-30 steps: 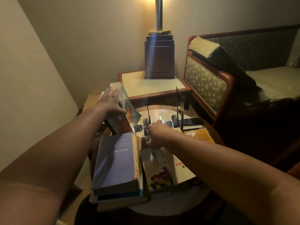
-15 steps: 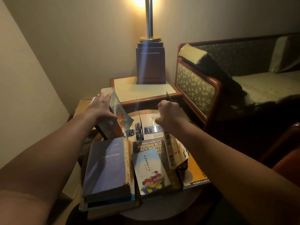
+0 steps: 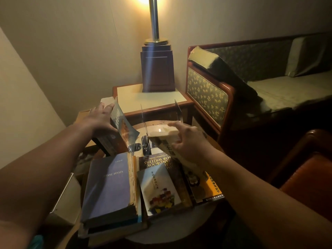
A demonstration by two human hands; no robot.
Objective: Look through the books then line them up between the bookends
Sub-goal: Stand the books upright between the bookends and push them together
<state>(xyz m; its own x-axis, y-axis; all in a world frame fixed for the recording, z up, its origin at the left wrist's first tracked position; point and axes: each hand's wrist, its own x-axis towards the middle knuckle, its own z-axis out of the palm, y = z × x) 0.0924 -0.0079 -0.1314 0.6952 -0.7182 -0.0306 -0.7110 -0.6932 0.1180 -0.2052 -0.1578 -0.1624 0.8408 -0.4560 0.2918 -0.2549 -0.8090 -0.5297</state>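
My left hand (image 3: pixel 100 116) holds an upright, tilted book (image 3: pixel 117 130) with a loose glossy cover at the table's back left. My right hand (image 3: pixel 188 141) grips a pale book (image 3: pixel 162 135), lifted and tilted, just in front of two thin bookends (image 3: pixel 143 115) (image 3: pixel 177 109). Flat on the round table (image 3: pixel 179 229) lie a purple book (image 3: pixel 109 186) on a stack, a dark "Handbook for Writers" (image 3: pixel 156 159), a small white book (image 3: pixel 159 189) on top of it, and an orange-edged book (image 3: pixel 213 186).
A side table (image 3: pixel 150 99) with a lamp base (image 3: pixel 158 69) stands behind the round table. A sofa (image 3: pixel 251 83) lies to the right, with an orange-brown chair (image 3: pixel 309 169) near it. A white box (image 3: pixel 64 200) sits low at the left. Dark small objects (image 3: pixel 143 146) lie between the bookends.
My right hand picked a book up from the flat pile, raised it toward the bookends and now tilts it there. My left hand kept holding its upright book.
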